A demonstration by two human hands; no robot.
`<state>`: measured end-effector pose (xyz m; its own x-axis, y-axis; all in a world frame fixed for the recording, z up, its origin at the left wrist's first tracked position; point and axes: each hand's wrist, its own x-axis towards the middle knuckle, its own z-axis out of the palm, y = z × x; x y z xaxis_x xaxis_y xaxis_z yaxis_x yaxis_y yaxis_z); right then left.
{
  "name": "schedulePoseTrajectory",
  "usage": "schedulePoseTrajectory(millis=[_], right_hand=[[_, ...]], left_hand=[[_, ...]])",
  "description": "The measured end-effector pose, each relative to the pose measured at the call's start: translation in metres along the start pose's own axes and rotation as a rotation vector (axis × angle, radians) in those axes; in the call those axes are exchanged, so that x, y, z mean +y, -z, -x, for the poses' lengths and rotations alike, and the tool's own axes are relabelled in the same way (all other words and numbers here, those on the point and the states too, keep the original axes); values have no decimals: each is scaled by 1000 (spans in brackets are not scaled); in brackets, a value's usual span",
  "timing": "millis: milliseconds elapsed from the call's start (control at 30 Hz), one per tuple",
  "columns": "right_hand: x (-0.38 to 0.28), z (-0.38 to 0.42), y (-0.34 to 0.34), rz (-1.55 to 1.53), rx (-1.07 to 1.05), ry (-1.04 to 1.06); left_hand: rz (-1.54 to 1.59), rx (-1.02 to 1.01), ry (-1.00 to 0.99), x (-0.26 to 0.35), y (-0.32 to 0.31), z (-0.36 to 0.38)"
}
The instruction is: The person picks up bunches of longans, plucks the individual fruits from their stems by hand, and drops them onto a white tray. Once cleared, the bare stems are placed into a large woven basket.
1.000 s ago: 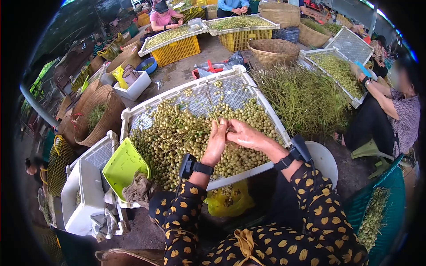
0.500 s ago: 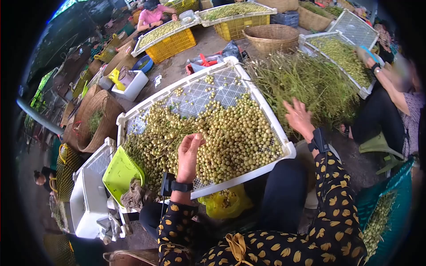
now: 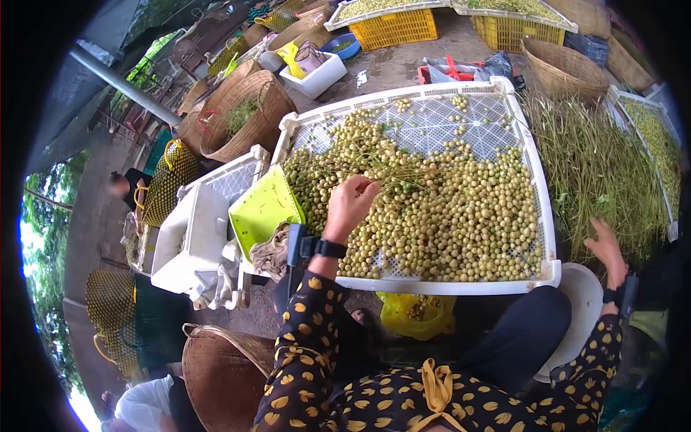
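A white mesh tray (image 3: 551,270) holds many small round yellow-green fruits (image 3: 461,223) and some thin stems. My left hand (image 3: 350,205) is over the fruits at the tray's left part, its fingers pinched together beside thin stems (image 3: 403,176); what lies between the fingertips is too small to make out. My right hand (image 3: 606,246) is beyond the tray's right edge, at the near side of a heap of leafy stalks (image 3: 597,165), its fingers apart and nothing in them.
A green basket (image 3: 266,212) and a white container (image 3: 191,237) stand left of the tray. Woven baskets (image 3: 223,367) are at the lower left and back. Below the tray's front edge hangs a yellow bag (image 3: 417,317). A person in white (image 3: 144,403) is at the lower left.
The view has swung left, so the tray appears further right. Stems now lie beside my left fingertips. My right hand has stayed near the stalk heap.
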<state>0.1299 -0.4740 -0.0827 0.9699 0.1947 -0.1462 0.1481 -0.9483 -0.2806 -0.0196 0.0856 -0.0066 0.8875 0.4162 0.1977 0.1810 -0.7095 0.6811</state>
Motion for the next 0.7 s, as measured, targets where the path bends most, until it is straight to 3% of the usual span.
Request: schedulePoseTrajectory(millis=[100,133,200,233,267,333,367,467,500,600,633,700], right_hand=[[-33,30,46,-16,-90,-13],[-56,39,63,25,-131,-39],[-97,50,93,112,-208,-93],[-114,55,104,142,-159,-70],[-121,57,105,124,-28,64],[-134,60,101,83,230,336],[-150,58,103,86,178,370],[-222,52,109,101,5,443],[-243,52,106,104,-55,456],[-283,39,70,133,-18,623],[-306,39,61,131,-42,684],[-341,36,34,180,-114,646]], left_hand=[[-337,88,-54,-6,-8,-2],[-427,8,18,-5,-9,-3],[-624,6,-33,-28,-19,-8],[-633,7,27,-32,-23,-6],[-667,63,29,-46,-32,-8],[-665,-7,53,-56,-35,-6],[-717,-108,63,-57,-32,-7],[-607,-121,-11,-58,-37,-3],[-596,-61,-123,-56,-36,1],[-241,-77,-104,-50,-43,3],[-225,83,-302,-51,-46,6],[-199,51,-374,-40,-38,11]])
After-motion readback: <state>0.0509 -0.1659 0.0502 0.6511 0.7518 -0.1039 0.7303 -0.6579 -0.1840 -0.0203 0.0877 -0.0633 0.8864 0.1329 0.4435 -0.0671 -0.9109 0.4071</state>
